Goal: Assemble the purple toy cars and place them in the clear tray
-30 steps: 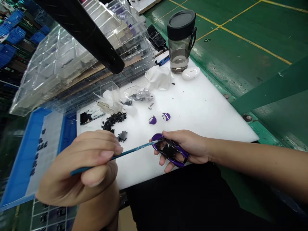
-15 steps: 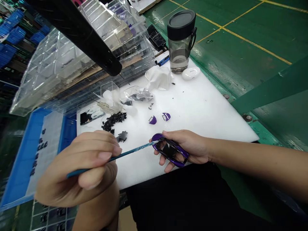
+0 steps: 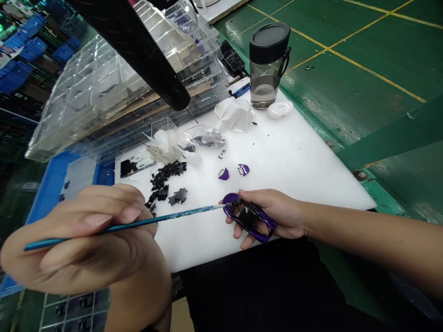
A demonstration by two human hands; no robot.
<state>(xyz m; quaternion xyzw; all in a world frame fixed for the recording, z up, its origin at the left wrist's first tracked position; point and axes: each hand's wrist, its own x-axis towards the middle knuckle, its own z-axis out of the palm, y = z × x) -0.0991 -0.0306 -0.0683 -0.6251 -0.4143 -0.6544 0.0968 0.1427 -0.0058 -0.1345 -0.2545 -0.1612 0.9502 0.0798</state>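
My left hand [image 3: 93, 230] is closed in a pinch around a thin blue-handled paintbrush [image 3: 187, 212], which points to the right with a pale tip. That tip is at the rounded end of a purple and black toy car body [image 3: 247, 216]; whether it touches, I cannot tell. The car body lies in my right hand [image 3: 277, 210], gripped between thumb and fingers. Just beyond it on the white board [image 3: 304, 161] lie a small purple piece [image 3: 224, 174] and another purple piece [image 3: 244, 170]. A heap of small black parts [image 3: 164, 180] sits farther left.
Clear compartment boxes [image 3: 79, 101] are stacked at the back left. Ahead of them hangs a black rod-like tool [image 3: 148, 60] with a thin metal tip. A lidded bottle [image 3: 265, 85], a white oval case [image 3: 280, 109] and a plastic bag [image 3: 204, 137] stand or lie farther back. A blue tray [image 3: 43, 184] is at left.
My left hand has moved left, and more of the paintbrush shows. Its tip stays by the toy car body's rounded end. The whole view has shifted slightly; my right hand keeps its hold.
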